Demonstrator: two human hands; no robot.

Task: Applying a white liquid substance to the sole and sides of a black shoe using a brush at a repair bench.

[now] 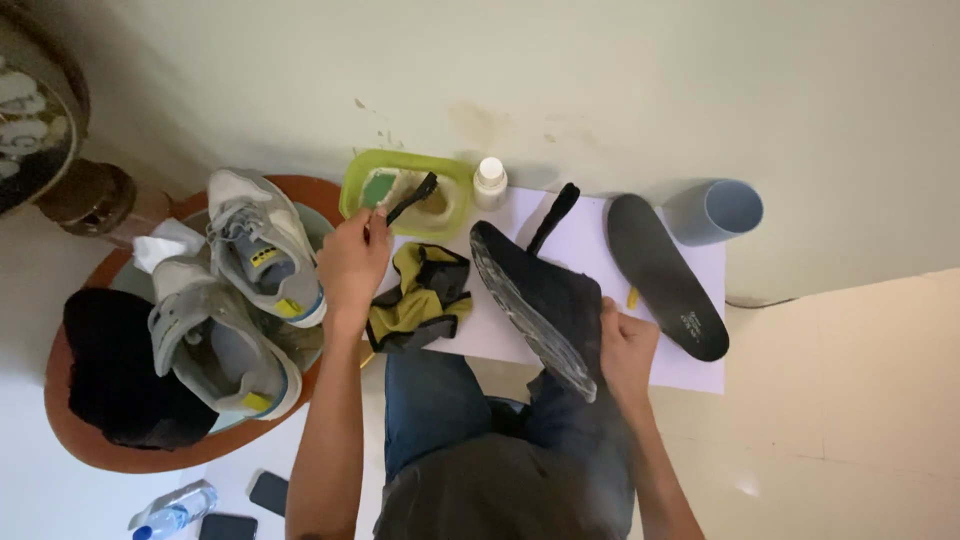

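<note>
Head view: left hand (350,262) fingers pinch a black brush (412,197) over a green tub (352,190); white bottle (489,183) beside it. Right hand (628,350) fingers grip a dark shoe (540,300), sole left, lying diagonally.

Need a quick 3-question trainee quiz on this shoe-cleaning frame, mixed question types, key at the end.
1. True or false: the left hand holds a black brush over the green tub.
2. What does the right hand grip?
A. the grey cup
B. the dark shoe
C. the white bottle
3. What lies flat on the white sheet, right of that shoe?

Key: 1 true; 2 B; 3 the black insole.
</note>
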